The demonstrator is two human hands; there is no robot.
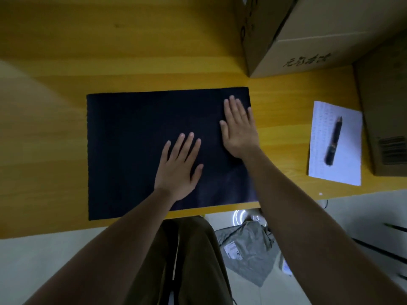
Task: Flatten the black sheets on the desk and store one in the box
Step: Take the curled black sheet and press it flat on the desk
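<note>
Both palms press a black sheet [141,150] flat on the yellow desk [132,51].

The left hand [179,166] and right hand [239,126] lie open, fingers spread, gripping nothing, near the sheet's right side. It looks nearly flat; storing one in the cardboard box [308,34] beyond its far right corner apparently remains.

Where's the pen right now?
In the head view, the pen lies on the white paper at the desk's right side, beyond the black sheet and beside the cardboard boxes.
</note>
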